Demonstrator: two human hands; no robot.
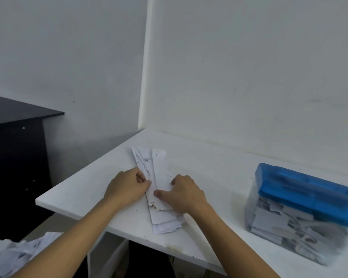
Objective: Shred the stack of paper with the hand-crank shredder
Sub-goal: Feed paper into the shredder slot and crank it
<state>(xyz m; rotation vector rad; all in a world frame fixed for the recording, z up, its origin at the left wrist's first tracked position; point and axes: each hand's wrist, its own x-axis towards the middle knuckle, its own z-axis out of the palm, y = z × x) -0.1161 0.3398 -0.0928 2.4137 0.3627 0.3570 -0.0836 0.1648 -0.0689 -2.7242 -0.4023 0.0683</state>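
A stack of long, narrow white paper strips [159, 169] lies fanned out on the white table [219, 169], near its left corner. My left hand [127, 187] pinches the left edge of the stack between thumb and curled fingers. My right hand [185, 192] rests on the stack's right side, thumb lying across the top strip and fingers curled at its edge. The shredder [301, 209], a clear bin under a blue lid, stands to the right, apart from both hands, and holds several paper pieces. Its crank is not visible.
A dark cabinet [16, 149] stands to the left beyond the table's edge. A heap of white paper scraps [14, 253] lies low at the bottom left. White walls close the table at the back.
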